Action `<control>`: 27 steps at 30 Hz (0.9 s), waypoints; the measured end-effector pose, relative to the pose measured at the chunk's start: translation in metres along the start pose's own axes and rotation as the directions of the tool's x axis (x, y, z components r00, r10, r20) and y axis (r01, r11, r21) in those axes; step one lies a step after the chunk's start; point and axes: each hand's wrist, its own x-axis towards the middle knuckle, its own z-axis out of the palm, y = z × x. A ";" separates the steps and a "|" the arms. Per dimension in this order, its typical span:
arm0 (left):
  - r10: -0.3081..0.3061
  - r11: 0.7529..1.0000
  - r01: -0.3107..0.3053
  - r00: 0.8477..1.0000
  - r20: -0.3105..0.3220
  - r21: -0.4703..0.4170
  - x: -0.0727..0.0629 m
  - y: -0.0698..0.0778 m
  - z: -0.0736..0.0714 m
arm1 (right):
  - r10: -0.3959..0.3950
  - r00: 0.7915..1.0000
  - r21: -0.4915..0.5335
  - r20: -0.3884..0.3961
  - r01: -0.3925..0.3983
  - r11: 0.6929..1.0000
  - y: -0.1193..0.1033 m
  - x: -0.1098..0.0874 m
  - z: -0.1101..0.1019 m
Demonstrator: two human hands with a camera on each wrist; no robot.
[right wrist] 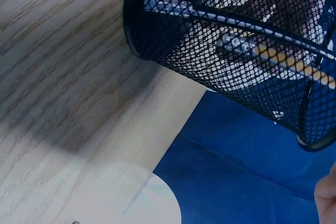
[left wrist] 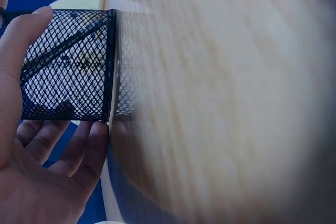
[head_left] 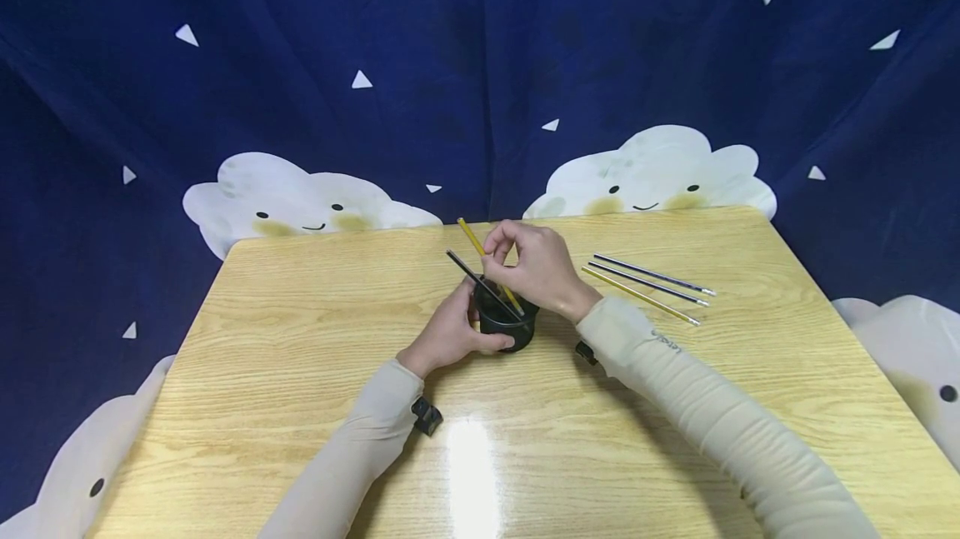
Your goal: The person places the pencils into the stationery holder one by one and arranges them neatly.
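A black mesh pencil cup [head_left: 517, 339] stands on the table, and my left hand [head_left: 448, 332] holds it around the side. In the left wrist view, thumb and fingers lie on opposite sides of the mesh cup [left wrist: 63, 95]. Above the rim, my right hand [head_left: 542, 269] pinches a yellow pencil [head_left: 470, 234] between thumb and fingers. That pencil slants with its lower end inside the cup; the right wrist view shows it through the mesh [right wrist: 289, 60]. Also leaning in the cup is a dark pencil [head_left: 465, 267].
To the right of the cup lie two dark pencils, one farther back [head_left: 652, 274] and one nearer [head_left: 645, 283], with a yellow pencil [head_left: 641, 296] beside them. The wooden table [head_left: 300, 339] ends at a blue curtain [head_left: 420, 22] with clouds.
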 end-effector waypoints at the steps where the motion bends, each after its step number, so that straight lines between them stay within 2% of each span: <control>1: 0.000 1.000 0.000 1.000 -0.001 0.004 0.000 0.000 0.000 | -0.004 1.000 -0.005 0.004 0.004 1.000 0.000 0.000 0.001; 15: 0.001 1.000 -0.001 1.000 0.005 -0.004 0.000 -0.002 0.000 | -0.018 0.999 -0.040 0.043 0.020 0.999 0.001 -0.002 0.004; 27: -0.002 1.000 0.002 1.000 0.008 -0.002 0.000 -0.002 0.000 | 0.031 0.995 -0.096 0.097 -0.021 0.995 0.002 -0.003 0.005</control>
